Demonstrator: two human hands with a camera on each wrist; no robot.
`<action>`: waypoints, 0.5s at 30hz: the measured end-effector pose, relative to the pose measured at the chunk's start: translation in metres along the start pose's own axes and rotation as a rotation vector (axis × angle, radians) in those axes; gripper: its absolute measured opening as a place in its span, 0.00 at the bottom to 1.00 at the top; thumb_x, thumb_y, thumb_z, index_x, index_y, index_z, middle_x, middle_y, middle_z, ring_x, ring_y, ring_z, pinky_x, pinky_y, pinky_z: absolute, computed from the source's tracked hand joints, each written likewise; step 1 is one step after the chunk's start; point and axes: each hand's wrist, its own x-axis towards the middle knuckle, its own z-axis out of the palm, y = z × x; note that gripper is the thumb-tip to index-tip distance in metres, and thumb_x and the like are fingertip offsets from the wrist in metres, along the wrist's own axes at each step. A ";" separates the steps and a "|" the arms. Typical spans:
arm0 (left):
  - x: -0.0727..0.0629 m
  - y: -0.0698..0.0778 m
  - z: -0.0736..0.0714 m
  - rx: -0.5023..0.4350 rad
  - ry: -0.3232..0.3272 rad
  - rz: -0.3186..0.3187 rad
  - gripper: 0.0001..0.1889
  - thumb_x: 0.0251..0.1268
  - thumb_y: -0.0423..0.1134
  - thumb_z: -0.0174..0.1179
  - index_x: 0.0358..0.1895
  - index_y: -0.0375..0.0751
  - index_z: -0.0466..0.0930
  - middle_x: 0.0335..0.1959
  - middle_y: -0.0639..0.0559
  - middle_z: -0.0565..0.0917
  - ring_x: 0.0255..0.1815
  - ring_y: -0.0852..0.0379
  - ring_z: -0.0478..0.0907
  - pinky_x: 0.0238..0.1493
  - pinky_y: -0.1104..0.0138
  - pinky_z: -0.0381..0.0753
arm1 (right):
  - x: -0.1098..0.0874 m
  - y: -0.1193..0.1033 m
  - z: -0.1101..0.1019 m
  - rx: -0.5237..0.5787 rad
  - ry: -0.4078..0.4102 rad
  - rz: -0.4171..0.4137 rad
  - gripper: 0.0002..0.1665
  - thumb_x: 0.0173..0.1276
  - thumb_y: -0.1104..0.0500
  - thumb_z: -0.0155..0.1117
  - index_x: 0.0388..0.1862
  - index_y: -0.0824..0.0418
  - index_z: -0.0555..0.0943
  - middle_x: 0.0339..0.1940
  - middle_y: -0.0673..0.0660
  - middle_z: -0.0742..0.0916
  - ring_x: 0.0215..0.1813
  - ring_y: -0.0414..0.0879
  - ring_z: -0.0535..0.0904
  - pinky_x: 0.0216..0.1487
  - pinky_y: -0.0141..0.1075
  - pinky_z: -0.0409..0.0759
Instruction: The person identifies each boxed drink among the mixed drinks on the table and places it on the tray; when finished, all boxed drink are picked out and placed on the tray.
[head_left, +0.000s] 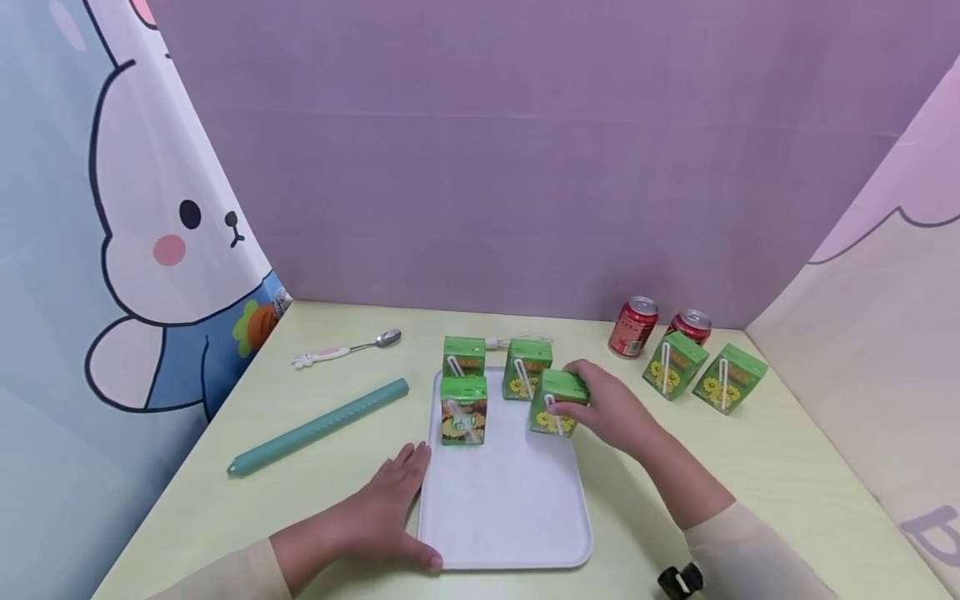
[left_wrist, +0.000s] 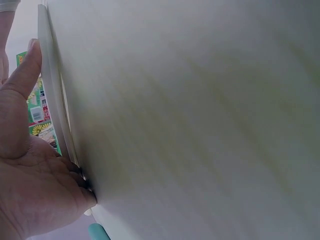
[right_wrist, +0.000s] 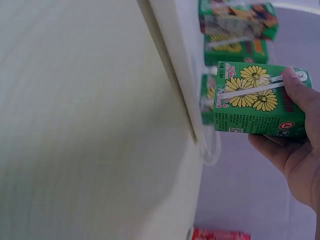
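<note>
Right hand grips a green cardboard drink box beside three similar boxes; left hand, unclenched, thumb splayed, touches a white rectangular plastic tray.

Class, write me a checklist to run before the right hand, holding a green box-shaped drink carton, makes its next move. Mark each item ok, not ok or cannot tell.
1. Grip: the right hand holds the green box-shaped drink carton between thumb and fingers: ok.
2. Steadying: the left hand touches the white rectangular tray at its left edge: ok.
3. Room: the tray's near part is bare: ok.
4. Carton's base resting on the tray: cannot tell.
5. All green cartons on the tray: not ok; the far-right green carton and its green neighbour stand on the table.
</note>
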 end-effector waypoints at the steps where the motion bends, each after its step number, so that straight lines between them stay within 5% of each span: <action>1: 0.000 0.000 0.000 0.001 -0.001 0.000 0.75 0.33 0.78 0.67 0.79 0.37 0.37 0.81 0.40 0.43 0.81 0.41 0.35 0.78 0.43 0.42 | 0.002 -0.003 0.004 0.005 -0.018 0.007 0.40 0.56 0.35 0.70 0.60 0.56 0.73 0.45 0.52 0.84 0.42 0.45 0.77 0.43 0.41 0.78; 7: 0.002 0.000 -0.001 0.007 -0.004 0.016 0.75 0.34 0.78 0.67 0.79 0.36 0.38 0.81 0.40 0.43 0.81 0.41 0.35 0.77 0.42 0.42 | 0.011 -0.009 0.021 0.019 -0.076 0.036 0.40 0.57 0.37 0.71 0.62 0.55 0.73 0.53 0.53 0.83 0.48 0.46 0.78 0.51 0.46 0.80; 15: 0.002 -0.001 -0.001 0.000 -0.005 0.010 0.75 0.34 0.77 0.68 0.79 0.36 0.38 0.81 0.39 0.44 0.81 0.41 0.35 0.77 0.42 0.42 | 0.013 -0.010 0.025 0.015 -0.088 -0.017 0.37 0.59 0.38 0.69 0.61 0.55 0.73 0.46 0.50 0.83 0.44 0.44 0.76 0.45 0.41 0.78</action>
